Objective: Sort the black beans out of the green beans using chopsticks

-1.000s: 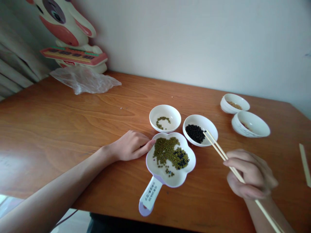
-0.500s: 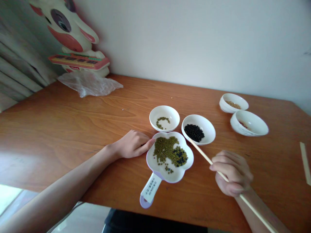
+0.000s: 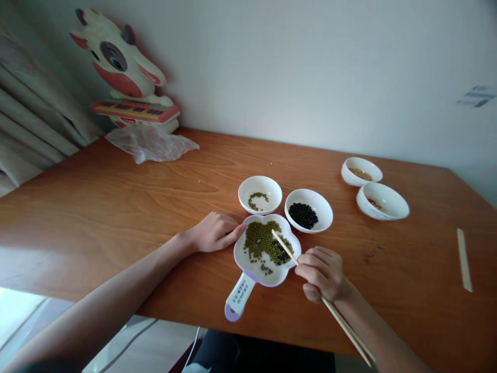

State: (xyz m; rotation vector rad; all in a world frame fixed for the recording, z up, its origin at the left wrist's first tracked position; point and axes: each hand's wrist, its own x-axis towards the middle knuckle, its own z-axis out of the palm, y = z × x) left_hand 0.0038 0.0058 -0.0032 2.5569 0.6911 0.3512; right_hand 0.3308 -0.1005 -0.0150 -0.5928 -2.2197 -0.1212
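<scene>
A white flower-shaped dish (image 3: 258, 270) with a lilac rim and a labelled handle holds green mung beans (image 3: 259, 239) with some black beans (image 3: 282, 255) mixed in. My left hand (image 3: 217, 231) lies on the table with its fingertips gripping the dish's left rim; its other fingers are curled. My right hand (image 3: 320, 272) is closed around wooden chopsticks (image 3: 285, 248), whose tips are over the mung beans. Behind the dish stand a white bowl (image 3: 275, 196) with a few mung beans and another white bowl (image 3: 325, 213) with a heap of black beans.
Farther right are a bowl of tan grains (image 3: 349, 180) and a bowl (image 3: 398, 207) with small reddish pieces. A paper strip (image 3: 464, 261) lies at the right. A clear plastic bag (image 3: 153, 146) and a cow-shaped toy keyboard (image 3: 135, 110) stand at the back left.
My right hand has moved left with the chopsticks, from beside the black-bean bowl to over the flower-shaped dish. My left hand stays at the rim. The camera view has shifted slightly.
</scene>
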